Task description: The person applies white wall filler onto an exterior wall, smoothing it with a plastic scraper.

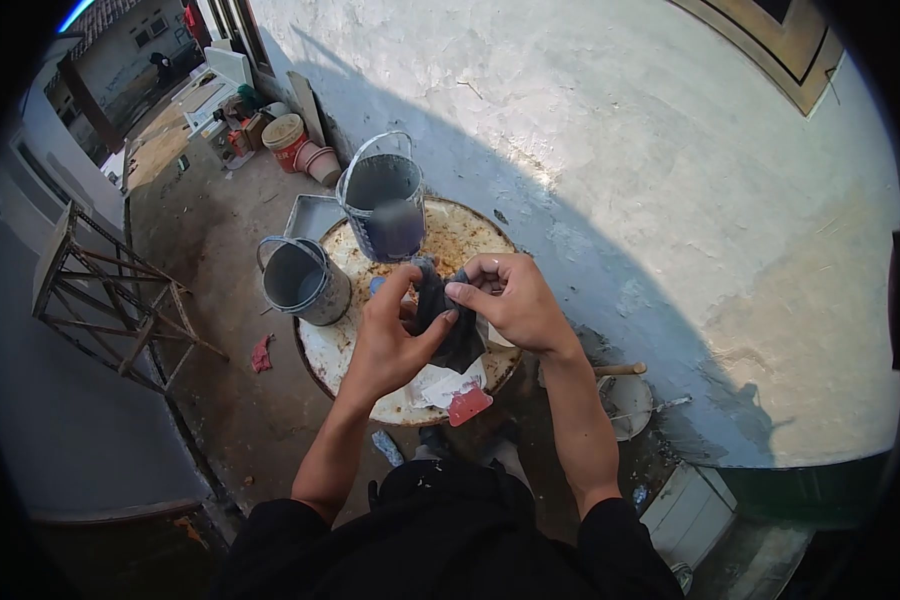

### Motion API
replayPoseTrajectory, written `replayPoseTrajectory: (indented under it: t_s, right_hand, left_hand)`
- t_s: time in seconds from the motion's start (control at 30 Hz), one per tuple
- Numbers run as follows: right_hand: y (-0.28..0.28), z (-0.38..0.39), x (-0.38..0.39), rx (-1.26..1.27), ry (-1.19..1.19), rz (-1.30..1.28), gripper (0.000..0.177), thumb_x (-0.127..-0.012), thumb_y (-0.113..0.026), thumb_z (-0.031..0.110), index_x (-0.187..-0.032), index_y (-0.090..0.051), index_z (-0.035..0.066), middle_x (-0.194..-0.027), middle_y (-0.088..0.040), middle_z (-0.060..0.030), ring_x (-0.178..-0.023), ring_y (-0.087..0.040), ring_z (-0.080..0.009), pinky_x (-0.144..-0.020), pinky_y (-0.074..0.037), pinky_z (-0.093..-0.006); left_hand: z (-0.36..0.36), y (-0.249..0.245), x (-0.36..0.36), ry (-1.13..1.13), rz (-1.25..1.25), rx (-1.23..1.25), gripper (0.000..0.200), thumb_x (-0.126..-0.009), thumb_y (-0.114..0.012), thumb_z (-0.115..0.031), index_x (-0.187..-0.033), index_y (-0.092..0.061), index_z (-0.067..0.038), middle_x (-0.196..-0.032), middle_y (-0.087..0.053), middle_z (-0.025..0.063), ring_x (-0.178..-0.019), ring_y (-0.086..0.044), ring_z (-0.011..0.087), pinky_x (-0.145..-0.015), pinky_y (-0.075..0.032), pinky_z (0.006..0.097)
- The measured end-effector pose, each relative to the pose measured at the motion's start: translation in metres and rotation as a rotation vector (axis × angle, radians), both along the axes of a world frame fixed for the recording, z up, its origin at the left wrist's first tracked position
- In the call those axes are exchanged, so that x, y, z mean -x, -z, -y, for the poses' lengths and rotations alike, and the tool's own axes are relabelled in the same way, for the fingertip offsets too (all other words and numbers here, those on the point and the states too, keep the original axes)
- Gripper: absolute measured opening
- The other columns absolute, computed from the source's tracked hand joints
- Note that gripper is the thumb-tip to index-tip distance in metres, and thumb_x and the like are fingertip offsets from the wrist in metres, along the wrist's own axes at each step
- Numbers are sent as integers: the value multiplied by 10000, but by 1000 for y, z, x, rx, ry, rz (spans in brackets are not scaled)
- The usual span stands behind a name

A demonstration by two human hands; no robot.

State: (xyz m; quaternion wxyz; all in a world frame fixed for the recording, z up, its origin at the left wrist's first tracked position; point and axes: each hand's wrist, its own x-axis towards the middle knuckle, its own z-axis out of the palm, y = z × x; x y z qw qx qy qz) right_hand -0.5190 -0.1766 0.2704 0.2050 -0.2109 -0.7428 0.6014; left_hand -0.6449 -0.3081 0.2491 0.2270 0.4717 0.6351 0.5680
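Note:
My left hand (pixel 395 335) and my right hand (pixel 515 305) are close together above a round, rusty white tabletop (pixel 322 358). Between them hangs a crumpled dark grey cloth (pixel 457 348), pinched by the fingers of both hands. Part of it is hidden behind my fingers. Just below, a red scraper-like blade (pixel 470 405) lies near the tabletop's front edge beside a white smeared piece (pixel 433 388). Beyond my hands stands a large paint-stained bucket (pixel 392 238) with its handle raised. A smaller grey bucket (pixel 328 303) is to its left.
A rusty metal-framed stool (pixel 120 300) stands at the left. Along the right runs a patchy plastered wall (pixel 610 170). A pale bucket (pixel 630 408) and a wooden handle (pixel 620 369) are right of the table. Stacked containers (pixel 288 145) sit farther back.

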Motion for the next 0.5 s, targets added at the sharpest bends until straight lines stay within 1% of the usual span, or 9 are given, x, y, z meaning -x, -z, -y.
replayPoseTrajectory:
  t_s: [0.03,0.07,0.17,0.27,0.33,0.4,0.43,0.47,0.5]
  right_hand:
    - [-4,5,1,-20,-20,15,131,-847,-697,106,-806,-642,-5,-684,-560,47,-618,-476,-10,-552,-383,-196]
    - [-7,9,3,-39,-41,29,137,-846,-699,114,-809,-642,-4,-679,-555,48,-615,-470,-10,-550,-381,-196]
    - [-7,24,11,-102,-66,-40,161,-848,-702,137,-810,-636,-5,-657,-530,52,-600,-442,-6,-530,-363,-200]
    - [-6,37,19,-30,-174,-4,172,-851,-702,145,-805,-629,-4,-645,-507,56,-593,-422,-5,-517,-349,-207]
    - [-3,47,27,-36,-190,-5,175,-855,-698,147,-799,-623,-2,-645,-504,56,-593,-421,-5,-514,-344,-208]
    - [8,56,35,-7,-227,11,179,-866,-691,153,-799,-614,6,-668,-509,60,-605,-423,-4,-522,-343,-206]
    - [15,61,38,33,-240,-7,192,-862,-690,167,-807,-619,-3,-657,-523,39,-600,-434,-15,-527,-360,-214]
    - [20,68,40,71,-253,-26,208,-858,-690,180,-814,-625,-13,-646,-538,18,-594,-445,-26,-533,-377,-222]
    - [25,75,42,108,-264,-45,226,-854,-689,193,-821,-630,-22,-636,-553,-4,-589,-456,-37,-538,-394,-231]
  left_hand:
    - [7,-3,0,-16,-17,24,357,-785,-714,-46,-1064,-497,9,-921,-653,122,-655,-612,117,-551,-479,272]
    - [12,-9,-4,-10,47,-9,362,-779,-717,-30,-1066,-499,7,-849,-643,101,-679,-635,119,-568,-500,276]
    - [25,-2,-2,-97,31,-16,341,-787,-705,-25,-1059,-501,5,-830,-641,92,-701,-653,127,-573,-510,278]
    - [39,5,4,-208,-15,13,276,-787,-675,2,-1008,-512,8,-805,-631,93,-668,-619,106,-558,-505,279]
    - [46,9,9,-273,-28,-8,225,-787,-648,24,-971,-519,13,-757,-611,88,-643,-587,89,-551,-495,280]
    - [58,10,14,-308,-30,12,204,-793,-638,28,-959,-520,15,-745,-604,77,-644,-581,81,-552,-488,274]
    - [65,11,17,-324,-32,22,194,-796,-633,30,-954,-521,16,-739,-600,72,-645,-577,77,-552,-484,271]
    - [71,12,18,-350,13,11,148,-802,-611,40,-930,-540,18,-700,-584,52,-629,-554,54,-548,-462,242]
    - [78,17,23,-362,23,5,139,-800,-601,46,-925,-547,18,-693,-583,43,-624,-546,46,-545,-454,234]
